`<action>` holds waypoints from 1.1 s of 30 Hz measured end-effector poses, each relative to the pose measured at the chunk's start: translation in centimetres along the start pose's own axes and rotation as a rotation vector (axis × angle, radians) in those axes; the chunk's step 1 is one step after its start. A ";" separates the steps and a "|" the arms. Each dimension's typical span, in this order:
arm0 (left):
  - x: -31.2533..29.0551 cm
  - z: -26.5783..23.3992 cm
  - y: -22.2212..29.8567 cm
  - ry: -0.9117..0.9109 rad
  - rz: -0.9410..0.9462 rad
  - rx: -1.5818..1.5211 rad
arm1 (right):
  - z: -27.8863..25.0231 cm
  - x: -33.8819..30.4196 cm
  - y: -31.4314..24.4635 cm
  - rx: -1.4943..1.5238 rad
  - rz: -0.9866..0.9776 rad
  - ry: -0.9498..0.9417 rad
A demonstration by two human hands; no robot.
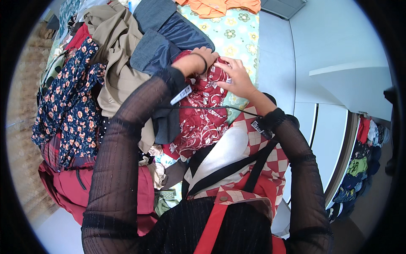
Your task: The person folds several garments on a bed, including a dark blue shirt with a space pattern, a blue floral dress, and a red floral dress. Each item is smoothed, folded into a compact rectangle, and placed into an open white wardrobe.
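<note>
A dark red garment with a pale floral print [201, 114] lies stretched out in front of me on the bed. At its far end, my left hand [195, 62] has its fingers curled down on the cloth, with a dark band around the wrist. Close to its right, my right hand [237, 78] touches the same end of the garment, thumb and fingers apart. Folded dark blue-grey clothing [154, 48] lies just beyond and left of the hands. A thin black cable [211, 108] runs across the red garment between my wrists.
Beige clothing [116, 55], a navy floral garment [78, 106] and a maroon bag-like item [116, 190] heap up on the left. Orange cloth [220, 7] lies on the flowered bedsheet [230, 34]. My checked apron [270, 169] hangs near. An open wardrobe with clothes [359, 167] stands right.
</note>
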State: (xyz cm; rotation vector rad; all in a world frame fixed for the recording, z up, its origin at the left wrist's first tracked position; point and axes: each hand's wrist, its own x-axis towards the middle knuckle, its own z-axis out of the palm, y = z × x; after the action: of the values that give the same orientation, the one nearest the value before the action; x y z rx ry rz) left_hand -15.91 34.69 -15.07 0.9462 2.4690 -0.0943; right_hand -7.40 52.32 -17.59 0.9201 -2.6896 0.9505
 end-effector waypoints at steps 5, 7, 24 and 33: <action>-5.4 6.7 4.0 0.730 -0.097 0.222 | -1.0 0.7 0.3 0.028 0.324 -0.056; -7.6 7.5 5.7 0.687 -0.130 0.260 | -0.9 0.8 -0.4 -0.049 0.348 -0.376; -4.6 2.8 4.9 -0.179 0.188 -0.240 | 0.5 -5.8 -8.1 -0.361 0.121 -0.172; -10.2 3.7 7.8 0.315 -0.024 -0.001 | -2.1 -11.3 -11.1 -0.010 0.123 0.155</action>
State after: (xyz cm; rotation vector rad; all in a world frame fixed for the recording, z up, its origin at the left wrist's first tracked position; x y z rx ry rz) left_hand -2.81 33.53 -12.70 0.9960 2.7667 0.0519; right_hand 8.08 52.47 -13.81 0.6557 -2.6410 0.9870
